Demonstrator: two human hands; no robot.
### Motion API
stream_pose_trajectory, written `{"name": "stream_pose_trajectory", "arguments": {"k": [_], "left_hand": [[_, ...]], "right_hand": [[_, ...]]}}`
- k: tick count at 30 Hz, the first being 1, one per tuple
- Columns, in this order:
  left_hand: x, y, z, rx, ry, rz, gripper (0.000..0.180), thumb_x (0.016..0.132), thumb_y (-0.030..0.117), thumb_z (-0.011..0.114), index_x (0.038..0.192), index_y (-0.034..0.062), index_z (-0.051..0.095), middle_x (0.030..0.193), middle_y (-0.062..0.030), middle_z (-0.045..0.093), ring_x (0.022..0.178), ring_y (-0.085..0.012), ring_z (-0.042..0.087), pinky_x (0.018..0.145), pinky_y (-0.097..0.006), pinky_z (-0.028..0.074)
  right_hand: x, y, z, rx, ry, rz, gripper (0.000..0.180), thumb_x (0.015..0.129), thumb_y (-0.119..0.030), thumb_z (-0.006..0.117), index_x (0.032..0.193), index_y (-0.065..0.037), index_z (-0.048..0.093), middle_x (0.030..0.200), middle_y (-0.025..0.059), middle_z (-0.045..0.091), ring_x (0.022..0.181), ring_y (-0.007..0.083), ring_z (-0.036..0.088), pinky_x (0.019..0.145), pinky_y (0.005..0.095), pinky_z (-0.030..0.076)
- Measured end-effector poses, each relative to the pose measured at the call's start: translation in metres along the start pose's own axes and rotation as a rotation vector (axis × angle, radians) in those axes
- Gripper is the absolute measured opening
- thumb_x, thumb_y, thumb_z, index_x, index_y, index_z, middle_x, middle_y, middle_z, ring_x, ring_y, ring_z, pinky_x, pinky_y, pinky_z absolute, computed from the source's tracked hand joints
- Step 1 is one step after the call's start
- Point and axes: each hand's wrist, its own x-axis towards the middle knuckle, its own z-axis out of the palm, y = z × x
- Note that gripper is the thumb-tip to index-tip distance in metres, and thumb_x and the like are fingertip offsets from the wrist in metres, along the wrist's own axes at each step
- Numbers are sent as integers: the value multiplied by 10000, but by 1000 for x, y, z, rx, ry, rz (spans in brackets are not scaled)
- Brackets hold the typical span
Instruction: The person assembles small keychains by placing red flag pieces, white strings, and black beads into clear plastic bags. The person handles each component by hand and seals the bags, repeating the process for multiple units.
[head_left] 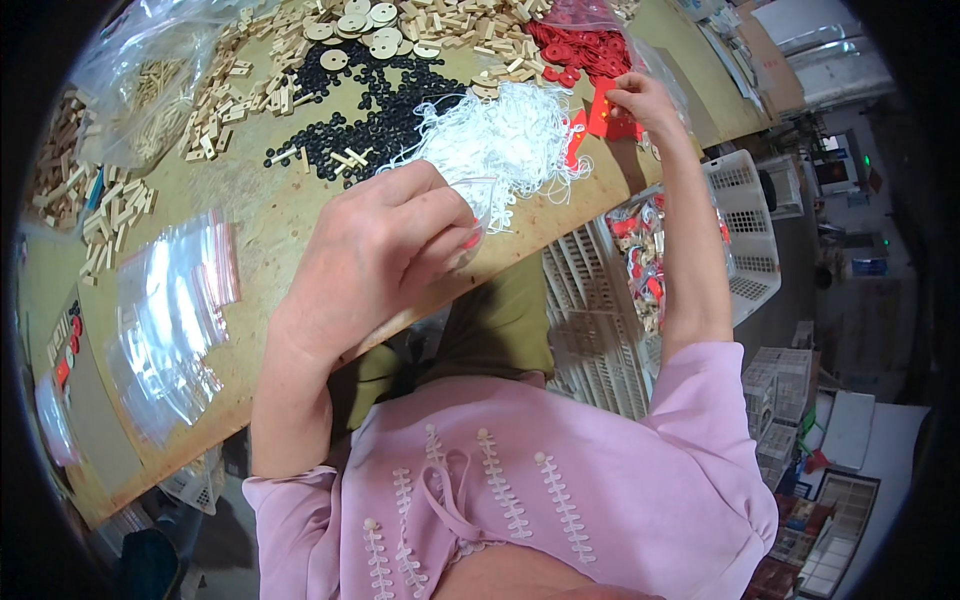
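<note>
My left hand (pixel 375 250) is closed in front of the white string heap, over the table's near edge. A small clear plastic bag (pixel 483 200) shows at its fingertips, with a bit of red low in it; the fingers hide most of the bag. Farther right, my right hand (pixel 645 103) pinches a flat red piece (pixel 603 110), at the right end of the heap of white strings (pixel 520 130). Another red piece (pixel 576 140) lies against the strings. Just beyond my right hand is a pile of red discs (pixel 590 50).
Black rings (pixel 345 140), round wooden discs (pixel 383 40) and small wooden blocks (pixel 215 120) cover the far table. Clear zip bags (pixel 175 310) lie stacked at left. Below the table's right edge stands a white plastic basket (pixel 740 190) holding filled bags (pixel 640 260).
</note>
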Motion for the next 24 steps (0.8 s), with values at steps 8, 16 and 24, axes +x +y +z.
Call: {"name": "stream_pose_trajectory", "arguments": {"k": [8,16,24], "left_hand": [[-1,-3,-7,-19,-13,-10,78,857,105,731,903,46,708,866,-101,636,771,-305,655,688,-398,536],[0,-13,-4,-69,-23,89,109,850,86,778,950,55,748,897,-74,638,804,-226,668,696,-335,534],[0,-13,-2,-28,-9,127,124,840,71,789,958,63,752,914,-68,634,819,-210,663,700,-319,529]], "right_hand": [[-94,-93,15,531,-186,-327,159,941,-71,762,1082,-23,706,922,65,750,693,113,704,615,226,526],[-168,-147,70,507,-328,-551,126,956,-44,735,1078,-20,714,910,51,746,666,83,667,605,220,523],[-173,-151,67,330,-527,-342,99,970,-53,700,1055,-4,707,839,25,716,587,53,626,535,199,495]]}}
